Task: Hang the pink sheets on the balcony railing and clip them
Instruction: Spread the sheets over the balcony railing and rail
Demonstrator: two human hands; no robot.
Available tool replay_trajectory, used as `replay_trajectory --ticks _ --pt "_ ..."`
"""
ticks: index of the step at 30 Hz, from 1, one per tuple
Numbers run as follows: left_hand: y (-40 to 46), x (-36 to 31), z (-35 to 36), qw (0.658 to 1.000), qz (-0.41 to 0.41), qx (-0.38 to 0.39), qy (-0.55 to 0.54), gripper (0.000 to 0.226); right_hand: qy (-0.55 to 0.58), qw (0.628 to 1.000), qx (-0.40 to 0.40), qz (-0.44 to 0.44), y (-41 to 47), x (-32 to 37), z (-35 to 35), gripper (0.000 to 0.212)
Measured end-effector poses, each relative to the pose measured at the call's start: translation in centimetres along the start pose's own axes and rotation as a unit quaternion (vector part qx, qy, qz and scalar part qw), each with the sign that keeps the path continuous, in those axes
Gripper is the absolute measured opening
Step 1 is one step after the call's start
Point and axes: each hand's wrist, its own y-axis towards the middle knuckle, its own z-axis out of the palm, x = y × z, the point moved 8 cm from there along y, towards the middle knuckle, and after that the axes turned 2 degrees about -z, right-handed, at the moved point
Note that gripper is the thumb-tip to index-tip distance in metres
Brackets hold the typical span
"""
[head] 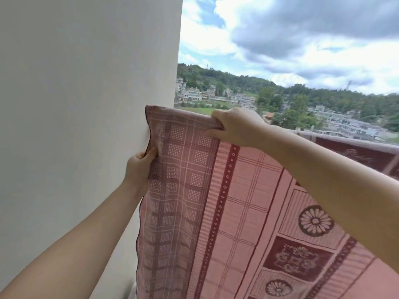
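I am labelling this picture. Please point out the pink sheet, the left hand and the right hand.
pink sheet [237,190]: head view, on the plaid middle.
left hand [140,167]: head view, on the back of the hand.
right hand [235,128]: head view, on the back of the hand.

Operator body, head view: two forearms and two hands visible. Left forearm [71,240] enters from 7 o'clock; right forearm [336,178] enters from 4 o'clock. Both forearms are bare to the frame edge. Left hand [140,169] and right hand [235,128] are ungloved. Fingernails are short.
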Motion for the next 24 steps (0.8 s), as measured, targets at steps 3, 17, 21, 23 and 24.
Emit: replay_trajectory --ticks 3,17,21,23,24 --pt "0.0 -2.8 2.7 0.997 0.054 0.033 0.038 0.039 -0.014 0.999 -0.013 0.027 -3.2 -2.9 -0.3 0.052" --pt "-0.7 -8.1 3.2 0.987 0.054 -0.15 -0.014 0.021 -0.032 0.997 -0.023 0.068 -9.5 -7.7 -0.8 0.044" --pt "-1.6 -9.1 3.0 0.973 0.078 -0.21 0.057 0.023 -0.03 0.992 -0.043 0.116 -13.2 -10.2 -1.6 0.056" --pt "-3.4 -11.4 4.8 0.926 0.152 -0.262 0.224 0.037 -0.034 0.987 -0.071 0.142 -16.1 -12.0 -2.1 0.053" --pt "-4.8 -12.9 7.1 0.89 0.232 -0.254 0.301 0.04 -0.031 0.985 -0.073 0.153 -17.3 -12.7 -2.1 0.048"
